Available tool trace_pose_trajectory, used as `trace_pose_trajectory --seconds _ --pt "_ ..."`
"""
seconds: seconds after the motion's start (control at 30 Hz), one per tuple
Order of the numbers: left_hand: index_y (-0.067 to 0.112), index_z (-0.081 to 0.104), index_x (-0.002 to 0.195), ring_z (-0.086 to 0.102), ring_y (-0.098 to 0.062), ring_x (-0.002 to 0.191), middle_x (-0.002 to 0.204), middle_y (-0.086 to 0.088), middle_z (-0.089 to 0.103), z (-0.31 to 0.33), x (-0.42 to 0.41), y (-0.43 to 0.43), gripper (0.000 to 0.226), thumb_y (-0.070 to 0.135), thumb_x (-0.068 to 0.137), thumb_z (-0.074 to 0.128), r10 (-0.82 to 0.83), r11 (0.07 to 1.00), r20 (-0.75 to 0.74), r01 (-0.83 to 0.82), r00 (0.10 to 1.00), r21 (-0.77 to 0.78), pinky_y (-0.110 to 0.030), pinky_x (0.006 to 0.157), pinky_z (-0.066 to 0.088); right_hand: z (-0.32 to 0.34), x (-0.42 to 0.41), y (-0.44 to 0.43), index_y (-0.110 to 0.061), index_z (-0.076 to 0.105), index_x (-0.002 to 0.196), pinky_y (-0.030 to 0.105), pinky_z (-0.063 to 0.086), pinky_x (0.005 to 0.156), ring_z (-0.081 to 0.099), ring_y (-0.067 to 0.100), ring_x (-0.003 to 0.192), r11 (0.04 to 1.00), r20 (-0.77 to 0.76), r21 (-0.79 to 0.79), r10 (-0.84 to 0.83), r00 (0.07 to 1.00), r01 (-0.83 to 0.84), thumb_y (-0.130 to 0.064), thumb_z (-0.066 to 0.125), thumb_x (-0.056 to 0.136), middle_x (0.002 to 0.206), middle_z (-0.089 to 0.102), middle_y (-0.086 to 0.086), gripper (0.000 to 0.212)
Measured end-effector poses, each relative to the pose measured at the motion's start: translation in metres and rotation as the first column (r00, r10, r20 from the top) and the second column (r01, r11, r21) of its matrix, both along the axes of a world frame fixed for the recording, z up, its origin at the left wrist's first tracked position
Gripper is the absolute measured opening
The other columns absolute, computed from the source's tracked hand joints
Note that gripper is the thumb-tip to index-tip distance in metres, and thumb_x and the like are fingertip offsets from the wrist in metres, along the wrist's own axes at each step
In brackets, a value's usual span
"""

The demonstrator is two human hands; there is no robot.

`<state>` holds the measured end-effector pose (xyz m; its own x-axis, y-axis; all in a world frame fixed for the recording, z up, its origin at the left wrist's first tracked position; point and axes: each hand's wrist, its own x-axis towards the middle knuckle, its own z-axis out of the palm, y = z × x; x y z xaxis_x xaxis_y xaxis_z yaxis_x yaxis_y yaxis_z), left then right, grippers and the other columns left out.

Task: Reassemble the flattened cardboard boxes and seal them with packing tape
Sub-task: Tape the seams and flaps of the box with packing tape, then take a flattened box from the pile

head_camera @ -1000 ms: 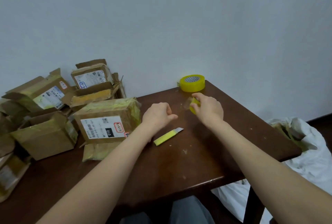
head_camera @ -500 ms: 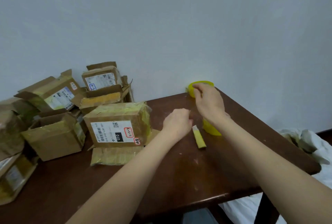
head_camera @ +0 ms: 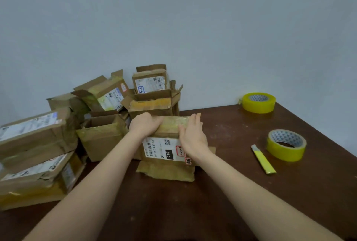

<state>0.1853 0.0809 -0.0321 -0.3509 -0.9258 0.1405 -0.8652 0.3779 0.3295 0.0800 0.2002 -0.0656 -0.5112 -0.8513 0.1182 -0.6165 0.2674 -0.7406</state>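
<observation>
Piled boxes (head_camera: 58,140) crowd left; bare table (head_camera: 222,192) lies right.

Table (head_camera: 231,192): dark brown wood, low sheen, scuffed, pale specks.
Box (head_camera: 170,127), centre: matt brown cardboard, ragged edges, wrapped in glossy, wrinkled yellowish tape; white paper label (head_camera: 161,149).
Left boxes (head_camera: 34,138): same worn cardboard, taped, paper labels.
Tape: near roll (head_camera: 284,153), far roll (head_camera: 258,105), glossy yellow plastic film.
Cutter (head_camera: 263,160): yellow plastic, metal blade (head_camera: 254,147).
Wall (head_camera: 173,18): smooth, matt.
</observation>
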Motion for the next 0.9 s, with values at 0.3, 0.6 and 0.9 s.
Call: trace_pose_trajectory --seconds 0.3,0.6,0.9 --pt "-0.001 0.056 0.118 0.062 -0.019 0.083 0.107 -0.01 0.064 -0.005 0.026 0.003 0.058 0.047 0.086 0.062 0.101 0.894 -0.424 0.105 0.9 0.435 -0.026 0.058 0.044 0.001 -0.017 -0.007 -0.005 0.011 0.151 0.044 0.043 0.101 0.048 0.033 0.126 0.993 0.533 0.05 -0.115 0.838 0.104 -0.038 0.043 0.096 0.15 0.036 0.016 0.072" --pt "0.01 0.065 0.087 0.066 -0.03 0.092 0.097 -0.015 0.07 -0.007 0.027 0.053 0.02 0.024 0.095 0.052 0.089 0.969 -0.753 0.119 0.652 0.218 -0.044 0.084 0.052 0.026 -0.025 0.032 -0.012 0.047 0.133 0.031 0.051 0.071 0.061 0.022 0.098 0.995 0.551 -0.069 -0.019 0.834 0.068 -0.053 0.051 0.085 0.123 0.06 0.008 0.063" --pt "0.02 0.03 0.148 0.036 0.0 0.13 0.141 0.017 0.036 -0.009 0.0 0.1 0.057 0.006 0.097 0.049 -0.229 0.948 -0.865 0.305 0.447 -0.093 -0.025 0.107 0.035 0.028 -0.062 0.067 -0.017 0.065 0.11 0.03 0.043 0.079 0.061 0.026 0.105 0.955 0.18 -0.107 -0.255 0.95 0.277 -0.042 0.07 0.082 0.111 0.068 0.003 0.037"
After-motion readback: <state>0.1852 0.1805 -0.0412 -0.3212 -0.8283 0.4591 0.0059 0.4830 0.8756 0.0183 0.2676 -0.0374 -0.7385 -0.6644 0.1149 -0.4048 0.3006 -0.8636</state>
